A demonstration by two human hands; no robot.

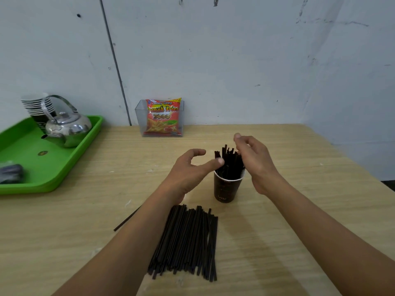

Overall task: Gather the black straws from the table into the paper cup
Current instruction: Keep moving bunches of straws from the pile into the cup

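Note:
A dark brown paper cup [226, 190] stands upright on the wooden table [299, 210], holding a bunch of black straws [229, 165] that stick out of its top. My left hand [190, 169] is just left of the cup, fingers apart, thumb tip touching the straws. My right hand [255, 161] is at the right of the bunch, fingers curled loosely beside the straw tops without a clear grip. A flat pile of black straws [188, 240] lies on the table in front of the cup. One stray straw [126, 220] lies to the left of the pile.
A green tray [53, 167] at the left carries a metal kettle [66, 129], a stack of paper cups [37, 107] and a dark object [10, 173]. A clear box with a red snack bag [162, 118] stands against the back wall.

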